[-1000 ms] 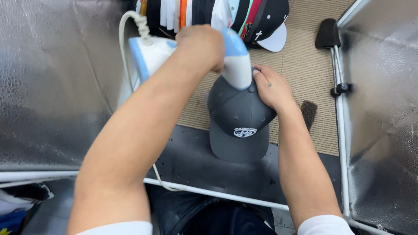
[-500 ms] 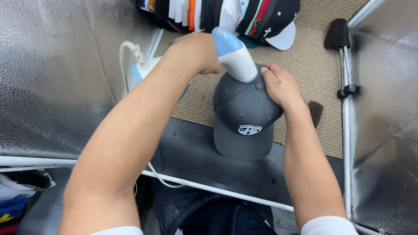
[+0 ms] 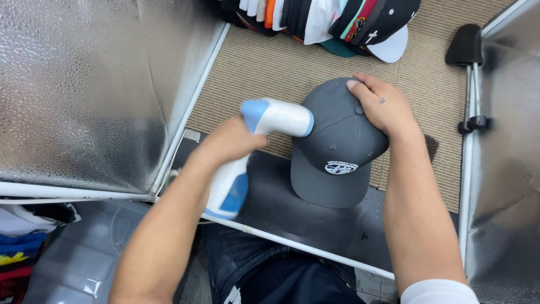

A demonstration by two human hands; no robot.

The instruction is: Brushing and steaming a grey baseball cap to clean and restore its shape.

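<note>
A person's left hand [image 3: 230, 143] grips a white-and-blue handheld steamer [image 3: 256, 152], nozzle against a grey cap [image 3: 337, 141] on the dark counter [image 3: 315, 217]; the right hand [image 3: 382, 104] presses flat on the crown. Steam could scald those nearby fingers. The cap's support is hidden, and stacked caps [image 3: 337, 19] are cut off.

Both forearms are bare. The right arm ends in a short white sleeve [image 3: 436, 291] at about five o'clock. The right hand [image 3: 382, 107] bears a small dark mark. Dark blue trousers [image 3: 270, 276] show at six o'clock.
</note>
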